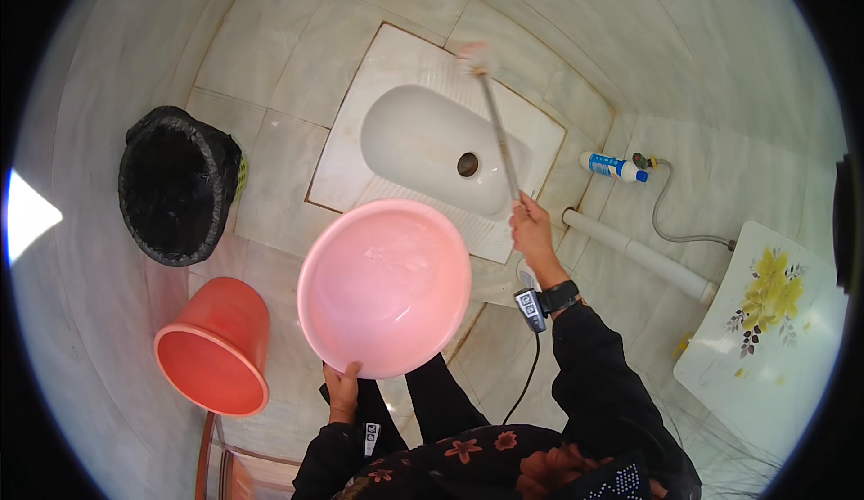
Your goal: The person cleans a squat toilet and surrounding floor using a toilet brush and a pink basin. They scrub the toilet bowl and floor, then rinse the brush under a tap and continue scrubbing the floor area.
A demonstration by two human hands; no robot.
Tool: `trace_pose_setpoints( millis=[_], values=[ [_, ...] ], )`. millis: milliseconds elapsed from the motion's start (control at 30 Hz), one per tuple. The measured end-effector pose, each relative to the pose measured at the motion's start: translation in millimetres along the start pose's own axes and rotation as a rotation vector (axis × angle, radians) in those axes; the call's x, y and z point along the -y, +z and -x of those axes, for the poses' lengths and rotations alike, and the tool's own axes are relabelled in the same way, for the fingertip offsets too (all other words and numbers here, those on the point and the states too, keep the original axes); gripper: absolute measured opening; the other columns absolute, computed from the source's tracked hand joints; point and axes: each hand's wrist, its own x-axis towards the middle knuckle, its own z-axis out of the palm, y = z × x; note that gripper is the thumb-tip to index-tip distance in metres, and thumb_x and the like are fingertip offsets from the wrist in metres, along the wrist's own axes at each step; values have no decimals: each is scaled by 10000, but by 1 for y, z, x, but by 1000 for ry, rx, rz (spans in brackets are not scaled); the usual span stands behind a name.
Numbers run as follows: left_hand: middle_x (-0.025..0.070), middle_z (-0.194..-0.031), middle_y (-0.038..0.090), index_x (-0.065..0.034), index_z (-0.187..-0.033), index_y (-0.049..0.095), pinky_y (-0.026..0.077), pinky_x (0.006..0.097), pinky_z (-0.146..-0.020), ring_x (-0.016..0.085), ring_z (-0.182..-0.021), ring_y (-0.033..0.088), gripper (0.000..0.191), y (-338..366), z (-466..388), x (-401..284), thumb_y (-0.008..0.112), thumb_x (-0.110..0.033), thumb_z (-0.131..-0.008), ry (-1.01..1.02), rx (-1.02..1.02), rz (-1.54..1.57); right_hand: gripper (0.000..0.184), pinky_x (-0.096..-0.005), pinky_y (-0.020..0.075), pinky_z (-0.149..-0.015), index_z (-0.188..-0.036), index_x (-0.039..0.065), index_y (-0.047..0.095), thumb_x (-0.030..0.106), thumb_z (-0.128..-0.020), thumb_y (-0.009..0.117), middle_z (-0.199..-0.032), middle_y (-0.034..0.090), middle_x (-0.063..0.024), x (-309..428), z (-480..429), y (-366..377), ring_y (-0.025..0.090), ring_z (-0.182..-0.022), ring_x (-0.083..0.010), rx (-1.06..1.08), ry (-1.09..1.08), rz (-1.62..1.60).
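Note:
My left hand [342, 390] grips the near rim of a pink plastic basin [398, 284], which is tilted with its inside showing and overlaps the near edge of the floor. In my right hand [532, 226] is the end of a long-handled brush [499, 129]; its pinkish head is blurred and lies over the far ridged edge of a white ceramic squat toilet [418, 129]. The handle crosses above the bowl, to the right of the drain hole [468, 164]. A dark strap with a small device is on my right wrist.
On the left stand a bin lined with a black bag [177, 186] and a tilted red bucket [233, 338]. To the right are a blue-and-white bottle [611, 167], a flexible hose [658, 213], a white pipe [638, 255] and a white panel with yellow flowers [763, 338]. Tiled walls surround the floor.

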Motion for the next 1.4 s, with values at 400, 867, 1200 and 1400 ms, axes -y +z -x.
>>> trace_pose_setpoints(
  millis=[400, 867, 1200, 1400],
  values=[
    [12, -782, 571, 4, -864, 571, 401, 236, -565, 103, -667, 516, 178, 0, -1, 6, 604, -56, -700, 21, -50, 72, 168, -230, 271, -314, -1019, 108, 527, 200, -922, 426, -543, 379, 39, -5, 29, 37, 332, -374, -61, 70, 130, 134],
    [54, -829, 614, 71, -894, 586, 443, 250, -679, 129, -739, 563, 222, 4, 6, -2, 584, -35, -699, -45, -57, 176, 219, -393, 461, -648, -997, 10, 546, 168, -866, 470, -710, 578, -204, 13, -9, 40, 575, -666, -348, 57, -426, 726],
    [64, -836, 617, 78, -909, 580, 449, 258, -693, 140, -762, 572, 249, -6, 8, 11, 593, -37, -689, 1, -70, 217, 316, -383, 451, -649, -1053, -31, 554, 221, -879, 473, -746, 583, -226, 107, -63, 121, 591, -700, -344, 186, -435, 750],
    [69, -843, 619, 83, -916, 576, 451, 263, -698, 143, -768, 574, 250, -13, 6, 6, 587, -35, -696, 5, -66, 254, 283, -343, 453, -603, -1075, 17, 580, 196, -867, 510, -667, 576, -160, 6, 22, 66, 572, -607, -245, 115, -351, 709]
  ],
)
